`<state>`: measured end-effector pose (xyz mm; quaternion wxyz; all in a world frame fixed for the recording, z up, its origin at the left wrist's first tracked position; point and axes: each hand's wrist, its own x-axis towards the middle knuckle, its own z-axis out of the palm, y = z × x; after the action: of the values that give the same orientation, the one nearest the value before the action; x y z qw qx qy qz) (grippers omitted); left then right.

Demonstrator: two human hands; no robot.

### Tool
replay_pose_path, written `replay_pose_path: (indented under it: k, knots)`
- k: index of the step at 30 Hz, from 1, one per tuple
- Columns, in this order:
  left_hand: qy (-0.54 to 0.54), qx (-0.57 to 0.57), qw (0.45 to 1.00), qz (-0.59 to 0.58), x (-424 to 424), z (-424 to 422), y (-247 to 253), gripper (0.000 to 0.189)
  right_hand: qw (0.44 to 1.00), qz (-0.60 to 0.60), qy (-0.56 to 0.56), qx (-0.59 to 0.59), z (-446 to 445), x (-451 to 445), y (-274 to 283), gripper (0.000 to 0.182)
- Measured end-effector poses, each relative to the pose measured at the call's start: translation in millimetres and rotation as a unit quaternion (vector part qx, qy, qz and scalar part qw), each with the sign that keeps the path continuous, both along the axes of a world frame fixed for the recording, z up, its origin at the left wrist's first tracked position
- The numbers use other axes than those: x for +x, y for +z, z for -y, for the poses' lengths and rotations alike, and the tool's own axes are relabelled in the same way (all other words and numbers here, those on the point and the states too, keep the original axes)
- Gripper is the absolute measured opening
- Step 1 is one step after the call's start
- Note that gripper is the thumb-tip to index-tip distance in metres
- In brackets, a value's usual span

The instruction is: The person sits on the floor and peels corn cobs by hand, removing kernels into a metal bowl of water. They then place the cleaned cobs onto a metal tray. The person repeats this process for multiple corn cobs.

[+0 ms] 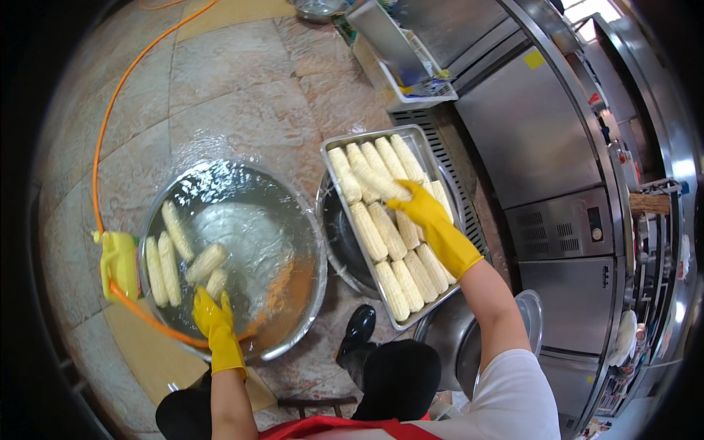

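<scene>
Both of my hands wear yellow rubber gloves. My right hand (422, 210) grips one end of a pale, husked corn cob (380, 182), held over the cobs in a rectangular metal tray (356, 236). Several cobs (406, 283) lie in rows in that tray. At the near side of a large round metal basin (320, 275), my left hand (214, 316) has its fingers and thumb around the lower end of another corn cob (216, 281). Several more cobs (169, 267) float in the basin's water.
An orange hose (157, 324) runs over the basin's rim into the water, past a yellow plastic jug (120, 267). Beneath the tray is a round metal basin (341, 242). A white plastic crate (396, 96) stands beyond, beside steel cabinets (531, 126). Metal bowls (445, 333) sit near my right leg.
</scene>
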<state>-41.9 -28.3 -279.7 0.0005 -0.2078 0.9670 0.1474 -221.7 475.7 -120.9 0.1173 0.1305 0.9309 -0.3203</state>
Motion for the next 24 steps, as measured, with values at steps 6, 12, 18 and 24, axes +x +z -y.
replay_pose_path:
  k: [6, 12, 18, 24]
  knots:
    - [-0.003, 0.138, 0.959, 0.247, -28, -34, -19, 0.065, 0.953, -0.099, -0.170, 0.231, -133, -77, -56, 0.065]
    - [-0.040, 0.119, 0.925, 0.358, -23, -35, -47, 0.060, 0.918, -0.087, -0.043, 0.385, -144, -91, -95, 0.062]
    - [-0.047, -0.019, 0.950, 0.308, -3, -48, -76, 0.055, 0.953, -0.185, 0.124, 0.208, -74, 2, -100, 0.058]
    - [0.005, 0.413, 0.854, 0.316, 8, -45, -38, 0.049, 0.972, -0.073, 0.221, -0.030, 57, 87, -45, 0.057]
